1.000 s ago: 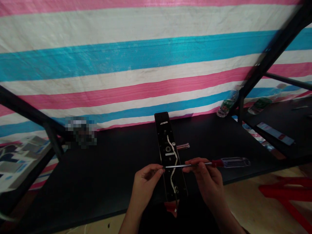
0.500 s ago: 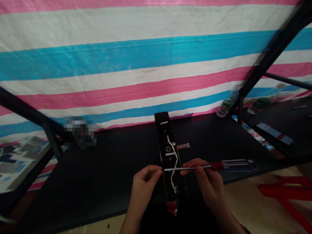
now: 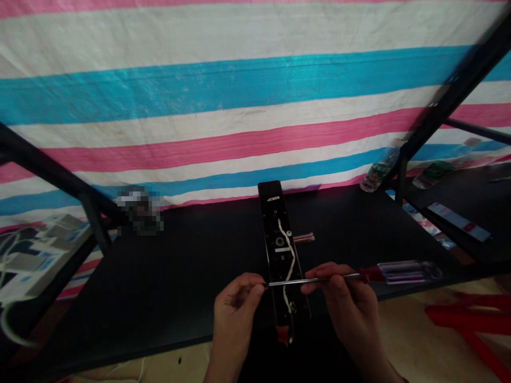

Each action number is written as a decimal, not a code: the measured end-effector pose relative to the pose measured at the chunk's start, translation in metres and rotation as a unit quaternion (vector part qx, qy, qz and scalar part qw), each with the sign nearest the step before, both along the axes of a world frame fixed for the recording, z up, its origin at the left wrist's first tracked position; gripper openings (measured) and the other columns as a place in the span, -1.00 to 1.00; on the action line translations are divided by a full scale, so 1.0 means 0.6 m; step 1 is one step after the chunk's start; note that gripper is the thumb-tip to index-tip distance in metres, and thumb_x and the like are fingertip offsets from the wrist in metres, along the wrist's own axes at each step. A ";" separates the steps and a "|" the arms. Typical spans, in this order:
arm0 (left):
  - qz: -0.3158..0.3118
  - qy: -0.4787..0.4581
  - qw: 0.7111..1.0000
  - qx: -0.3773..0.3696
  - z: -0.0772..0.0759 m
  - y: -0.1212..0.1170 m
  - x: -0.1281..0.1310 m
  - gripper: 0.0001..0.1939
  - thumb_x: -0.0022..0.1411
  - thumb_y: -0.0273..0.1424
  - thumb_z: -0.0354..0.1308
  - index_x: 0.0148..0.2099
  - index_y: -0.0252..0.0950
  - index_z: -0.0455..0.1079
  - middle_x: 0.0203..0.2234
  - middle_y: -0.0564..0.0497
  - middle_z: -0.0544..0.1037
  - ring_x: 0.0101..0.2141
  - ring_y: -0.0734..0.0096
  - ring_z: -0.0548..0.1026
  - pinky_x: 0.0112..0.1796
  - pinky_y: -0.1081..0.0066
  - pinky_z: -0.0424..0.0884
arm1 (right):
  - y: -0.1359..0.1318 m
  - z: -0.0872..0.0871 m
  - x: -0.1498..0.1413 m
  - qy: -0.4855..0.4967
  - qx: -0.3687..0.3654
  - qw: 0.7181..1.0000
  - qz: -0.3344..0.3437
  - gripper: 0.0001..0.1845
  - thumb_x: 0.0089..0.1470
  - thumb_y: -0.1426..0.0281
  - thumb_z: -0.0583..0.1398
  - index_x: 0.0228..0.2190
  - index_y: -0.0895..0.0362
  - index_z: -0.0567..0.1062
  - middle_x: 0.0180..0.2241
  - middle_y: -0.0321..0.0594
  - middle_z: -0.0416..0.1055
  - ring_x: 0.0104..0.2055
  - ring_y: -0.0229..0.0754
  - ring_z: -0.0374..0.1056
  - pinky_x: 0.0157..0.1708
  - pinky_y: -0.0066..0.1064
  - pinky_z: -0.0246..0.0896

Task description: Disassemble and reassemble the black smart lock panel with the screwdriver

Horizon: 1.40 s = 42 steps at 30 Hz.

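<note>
My right hand is closed around the metal shaft of a screwdriver with a clear handle and a red collar. The screwdriver lies level, its tip pointing left. At that tip, the thumb and forefinger of my left hand pinch something too small to make out, maybe only the tip itself. Beneath the shaft is a long black panel with a white cable running down its face, round fittings and small labels. The panel's near end points toward me, with a red piece there.
A small clear packet lies right of the panel on the black table. Plastic bottles stand or lean at the back right, by a dark metal frame. White boxes are at the left, a red stool at the lower right.
The view has shifted slightly, so most things sit a little further right. Both hands keep their hold, and the screwdriver sits slightly lower across the panel.
</note>
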<state>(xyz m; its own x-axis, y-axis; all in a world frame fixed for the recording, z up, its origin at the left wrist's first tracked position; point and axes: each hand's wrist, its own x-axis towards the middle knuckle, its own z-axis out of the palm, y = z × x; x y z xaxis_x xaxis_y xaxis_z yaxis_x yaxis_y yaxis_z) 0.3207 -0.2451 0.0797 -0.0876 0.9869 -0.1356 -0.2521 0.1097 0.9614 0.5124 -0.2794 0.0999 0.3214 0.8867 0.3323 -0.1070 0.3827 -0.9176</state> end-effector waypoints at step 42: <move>-0.033 0.136 0.990 0.034 -0.123 0.022 0.080 -0.42 0.36 -0.21 0.15 0.36 -0.19 0.25 0.25 -0.16 0.46 0.24 0.08 0.43 0.23 0.08 0.34 | 0.068 -0.018 -0.024 -0.294 0.062 0.950 -0.087 -0.79 0.30 0.49 0.17 -0.21 0.05 0.62 -0.24 -0.17 0.58 -0.16 -0.18 0.58 -0.14 -0.37 0.53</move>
<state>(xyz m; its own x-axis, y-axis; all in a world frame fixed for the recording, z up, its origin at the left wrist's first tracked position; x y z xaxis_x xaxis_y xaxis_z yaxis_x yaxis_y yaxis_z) 0.3687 -0.2321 0.0059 -0.0463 0.9977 -0.0498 0.0221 0.0508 0.9985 0.4978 -0.2389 0.0892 0.1872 0.7795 0.5978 0.4845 0.4561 -0.7465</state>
